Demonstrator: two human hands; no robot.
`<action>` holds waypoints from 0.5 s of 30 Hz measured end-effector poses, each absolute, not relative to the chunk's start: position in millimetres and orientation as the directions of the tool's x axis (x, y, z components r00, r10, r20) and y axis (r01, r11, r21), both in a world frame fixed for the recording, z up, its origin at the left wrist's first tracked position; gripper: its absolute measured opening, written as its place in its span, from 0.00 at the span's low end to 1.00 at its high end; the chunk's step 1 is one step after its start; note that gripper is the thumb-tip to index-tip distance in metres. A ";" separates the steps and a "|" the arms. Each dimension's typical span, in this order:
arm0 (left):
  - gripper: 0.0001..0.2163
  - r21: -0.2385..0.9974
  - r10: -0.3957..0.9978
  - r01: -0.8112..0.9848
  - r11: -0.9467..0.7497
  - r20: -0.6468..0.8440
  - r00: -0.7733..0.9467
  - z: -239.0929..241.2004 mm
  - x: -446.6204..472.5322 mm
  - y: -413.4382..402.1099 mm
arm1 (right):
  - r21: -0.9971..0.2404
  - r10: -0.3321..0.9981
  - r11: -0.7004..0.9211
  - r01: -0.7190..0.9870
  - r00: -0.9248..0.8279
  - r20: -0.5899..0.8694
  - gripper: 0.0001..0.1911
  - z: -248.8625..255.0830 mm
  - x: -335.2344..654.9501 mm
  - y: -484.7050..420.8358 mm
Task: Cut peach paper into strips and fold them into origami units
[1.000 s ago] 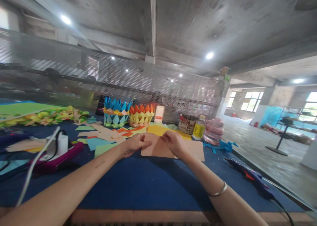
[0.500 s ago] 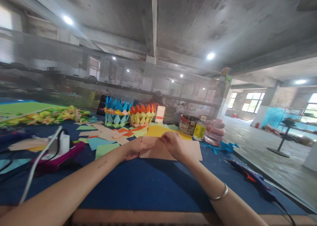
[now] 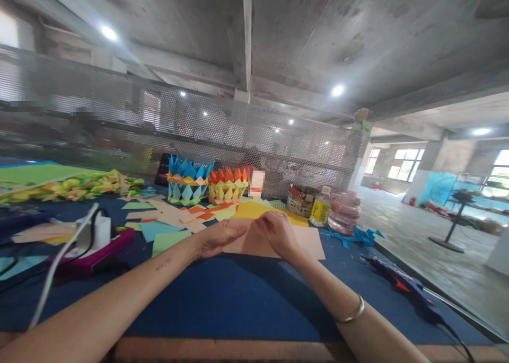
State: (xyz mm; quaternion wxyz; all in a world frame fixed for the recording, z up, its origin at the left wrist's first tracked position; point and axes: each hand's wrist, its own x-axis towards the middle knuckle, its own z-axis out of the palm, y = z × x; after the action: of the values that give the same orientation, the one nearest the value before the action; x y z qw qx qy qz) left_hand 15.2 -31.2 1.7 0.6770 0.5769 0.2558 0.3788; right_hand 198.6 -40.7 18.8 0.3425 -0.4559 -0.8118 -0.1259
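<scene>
Probably light, thin and easily creased, the peach paper (image 3: 308, 244) in the head view suits a hold by its edges. It sits over the worktop (image 3: 222, 299), nearer than the bottle (image 3: 320, 206) and mostly left of it. The left hand (image 3: 217, 238) grips its left end; the right hand (image 3: 277, 233) has curled fingers on it, pinching or not, I cannot tell. The bottle's yellow label (image 3: 318, 213) is unreadable.

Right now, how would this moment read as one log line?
left hand: at tan paper, left end | right hand: over its middle | beyond: yellow paper | right side: corded tool

Left hand (image 3: 217, 239), right hand (image 3: 280, 237), tan paper (image 3: 308, 241) beneath, blue tabletop (image 3: 234, 304)
</scene>
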 end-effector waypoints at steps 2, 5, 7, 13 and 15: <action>0.22 0.970 0.797 -0.241 0.021 0.130 0.590 0.8 15.1 -28.8 | -0.093 0.629 0.543 0.835 -0.331 0.703 0.08 22.3 198.0 -44.3; 0.20 0.961 0.818 -0.276 0.008 0.152 0.554 -2.3 13.5 -22.7 | -0.087 0.578 0.494 0.865 -0.252 0.776 0.09 26.8 196.4 -48.7; 0.21 0.960 0.847 -0.277 0.036 0.117 0.518 -4.3 12.0 -18.7 | -0.104 0.590 0.456 0.884 -0.213 0.779 0.09 26.9 195.1 -49.4; 0.20 0.961 0.909 -0.275 -0.018 0.130 0.396 -3.0 10.5 -16.6 | -0.131 0.777 0.379 0.916 -0.239 0.583 0.09 13.0 191.6 -43.9; 0.20 0.962 0.914 -0.273 -0.008 0.117 0.388 -1.4 11.0 -18.2 | -0.145 0.797 0.383 0.912 -0.248 0.550 0.11 9.5 191.3 -42.6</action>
State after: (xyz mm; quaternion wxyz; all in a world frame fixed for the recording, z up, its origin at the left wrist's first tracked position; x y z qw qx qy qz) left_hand 11.0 -18.2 -1.4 0.6377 0.5359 0.2993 0.4653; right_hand 191.3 -42.6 9.5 0.2796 -0.5457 -0.7833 -0.1025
